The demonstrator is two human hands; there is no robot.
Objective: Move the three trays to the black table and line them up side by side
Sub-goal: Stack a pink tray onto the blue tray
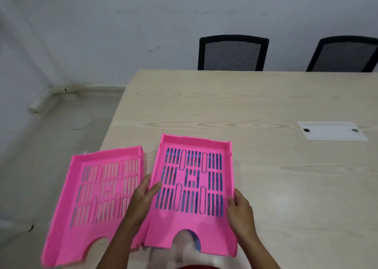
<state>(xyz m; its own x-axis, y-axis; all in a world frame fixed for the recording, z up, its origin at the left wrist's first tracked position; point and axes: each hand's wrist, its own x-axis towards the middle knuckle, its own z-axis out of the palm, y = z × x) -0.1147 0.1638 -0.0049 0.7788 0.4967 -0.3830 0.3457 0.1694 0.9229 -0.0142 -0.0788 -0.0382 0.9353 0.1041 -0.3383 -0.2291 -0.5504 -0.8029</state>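
Two pink slotted letter trays are in view on a light wooden table (266, 105). The left pink tray (92, 203) lies near the table's left edge, partly overhanging it. The right pink tray (192, 193) is gripped on both sides: my left hand (143, 197) holds its left wall and my right hand (240, 209) holds its right wall. Blue shows through this tray's slots, so something blue lies beneath it; I cannot tell whether that is a third tray. No black table is in view.
A white cable hatch (331, 130) is set into the tabletop at the right. Two black mesh chairs (232, 53) (345, 55) stand behind the far edge. Grey floor and a wall pipe (51, 97) lie to the left.
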